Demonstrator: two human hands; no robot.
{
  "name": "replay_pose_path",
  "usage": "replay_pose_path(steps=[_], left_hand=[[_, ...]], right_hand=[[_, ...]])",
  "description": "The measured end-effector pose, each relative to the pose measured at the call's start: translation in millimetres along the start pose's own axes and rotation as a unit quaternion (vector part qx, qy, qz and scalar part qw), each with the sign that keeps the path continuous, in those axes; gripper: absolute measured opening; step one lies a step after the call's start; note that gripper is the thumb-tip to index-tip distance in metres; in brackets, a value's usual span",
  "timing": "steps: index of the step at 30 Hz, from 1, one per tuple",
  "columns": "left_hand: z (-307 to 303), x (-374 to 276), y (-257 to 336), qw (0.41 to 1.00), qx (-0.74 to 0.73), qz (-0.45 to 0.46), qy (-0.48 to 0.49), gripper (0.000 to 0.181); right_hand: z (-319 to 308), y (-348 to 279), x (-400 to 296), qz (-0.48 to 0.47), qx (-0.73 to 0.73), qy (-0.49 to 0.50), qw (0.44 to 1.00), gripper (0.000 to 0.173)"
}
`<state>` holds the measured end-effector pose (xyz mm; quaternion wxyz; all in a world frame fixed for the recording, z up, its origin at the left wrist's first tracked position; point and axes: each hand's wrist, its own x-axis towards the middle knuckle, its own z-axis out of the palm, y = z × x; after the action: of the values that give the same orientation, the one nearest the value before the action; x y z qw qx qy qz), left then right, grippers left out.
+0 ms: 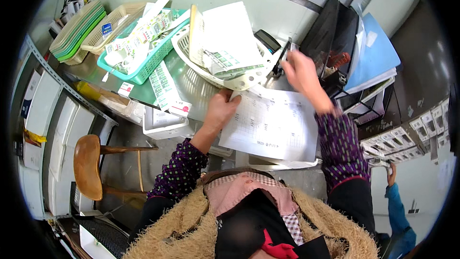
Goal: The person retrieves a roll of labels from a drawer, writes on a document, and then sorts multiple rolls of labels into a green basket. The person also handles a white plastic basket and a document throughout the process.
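Note:
My left hand (222,110) pinches the upper left edge of a printed sheet (271,126) with thumb and fingers. The sheet bears a table and some writing, and hangs over the front edge of the metal table (192,95). My right hand (301,69) is blurred above the sheet's upper right, beside small dark items (278,67). Whether its curled fingers hold anything is unclear. Just beyond the sheet sits a cream plastic basket (248,83) with papers (230,25) and green-printed label sheets (228,61). A black calculator-like device (267,41) lies behind the basket.
Left stand a teal basket (142,76) of label strips and stacked baskets (77,34). A blue folder (377,54) and a black file holder (320,25) rise on the right. Below are a white bin (163,128) and wooden stool (88,167). Another person's blue sleeve (399,208) shows far right.

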<state>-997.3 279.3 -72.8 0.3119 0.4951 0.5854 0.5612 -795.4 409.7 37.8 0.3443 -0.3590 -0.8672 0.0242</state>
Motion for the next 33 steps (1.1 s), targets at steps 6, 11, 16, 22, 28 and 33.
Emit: replay_pose_path(steps=[6,11,16,22,28,33], left_hand=[[-38,-19,16,0.995,0.080,-0.039,-0.039,0.046],[-102,18,55,0.980,-0.014,-0.156,0.119,0.060],[-135,68,44,0.976,-0.121,-0.175,0.054,0.067],[-147,72,37,0.955,-0.182,-0.220,0.082,0.067],[-145,85,72,0.964,-0.148,-0.218,0.033,0.034],[-141,81,99,0.965,-0.170,-0.201,0.016,0.033]], right_hand=[[8,-36,-110,-0.180,0.001,-0.196,0.964,0.031],[-5,8,-88,-0.097,-0.019,-0.249,0.963,0.036],[-16,-50,-80,-0.138,-0.050,-0.334,0.931,0.045],[-5,-73,-99,-0.172,0.034,-0.305,0.936,0.047],[-27,-87,-72,-0.117,-0.049,-0.297,0.946,0.057],[-34,-74,-72,-0.103,-0.068,-0.277,0.953,0.062]])
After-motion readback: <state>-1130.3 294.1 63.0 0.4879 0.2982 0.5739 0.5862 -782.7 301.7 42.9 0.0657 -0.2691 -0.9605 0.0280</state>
